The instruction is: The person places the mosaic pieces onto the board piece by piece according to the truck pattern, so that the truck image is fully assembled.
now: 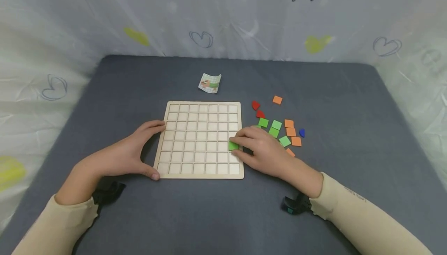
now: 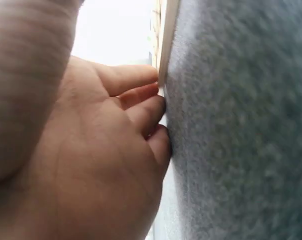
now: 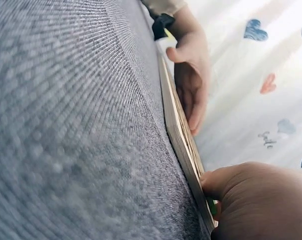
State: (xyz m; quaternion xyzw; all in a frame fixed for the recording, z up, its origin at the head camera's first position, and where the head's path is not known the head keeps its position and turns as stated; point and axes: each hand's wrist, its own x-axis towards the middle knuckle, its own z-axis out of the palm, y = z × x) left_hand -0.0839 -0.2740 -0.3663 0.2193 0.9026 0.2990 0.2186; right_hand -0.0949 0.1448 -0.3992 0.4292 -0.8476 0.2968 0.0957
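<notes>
A pale wooden board (image 1: pixel 202 176) with a raised grid of square cells lies flat on the table. My left hand (image 1: pixel 129 152) rests against its left side, thumb at the near corner and fingers farther up the edge, spread apart. Between thumb and fingers, my right hand (image 1: pixel 267 150) pinches a green square tile (image 1: pixel 233 146) over the rightmost column of cells. In the right wrist view the green tile (image 3: pixel 211 206) shows only as a sliver beside the thumb. Fingers of the left hand (image 2: pixel 106 145) touch the board's edge in the left wrist view.
Right of the board lie loose green tiles (image 1: pixel 276 125), orange tiles (image 1: pixel 290 132), red pieces (image 1: pixel 256 105) and a blue piece (image 1: pixel 302 132); the right hand partly covers some. A small printed picture card (image 1: pixel 210 83) lies beyond the board. A curtain (image 1: pixel 223 14) hangs behind the table (image 1: pixel 335 103).
</notes>
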